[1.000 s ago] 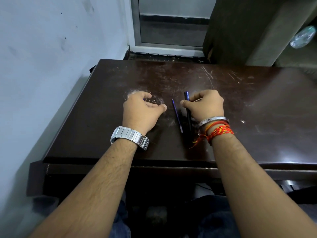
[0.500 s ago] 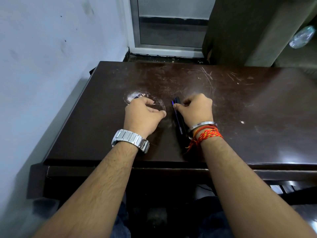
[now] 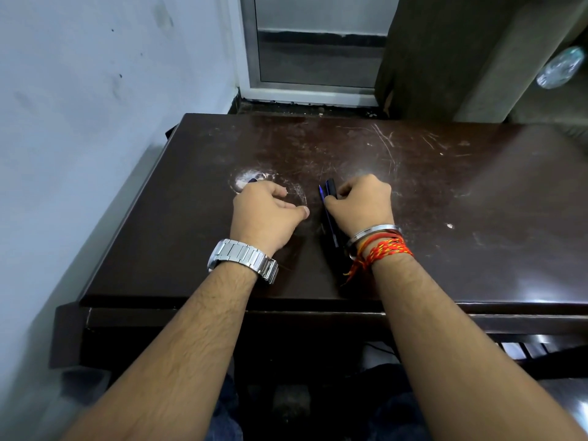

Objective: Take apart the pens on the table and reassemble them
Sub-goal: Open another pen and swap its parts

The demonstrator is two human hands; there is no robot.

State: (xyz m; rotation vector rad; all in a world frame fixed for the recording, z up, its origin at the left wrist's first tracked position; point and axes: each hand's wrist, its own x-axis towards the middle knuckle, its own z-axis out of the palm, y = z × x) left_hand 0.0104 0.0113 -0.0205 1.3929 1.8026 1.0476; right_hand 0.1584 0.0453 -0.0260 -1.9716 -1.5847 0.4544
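Two dark pens, one blue and one black, lie side by side on the dark brown table, pointing away from me. My right hand rests on the table just right of them, with its thumb and curled forefinger pinching their far end. My left hand lies as a fist left of the pens, a short gap away from them. A small dark blue pen part pokes out beyond its knuckles; the rest of that part is hidden in the fist.
A worn pale ring mark shows on the tabletop under my left hand. A wall runs along the table's left side. A door frame and a dark cabinet stand behind the far edge.
My right hand has slid left and brought the black pen up against the blue one. My left hand has stayed put, and the blue part now shows past its knuckles.
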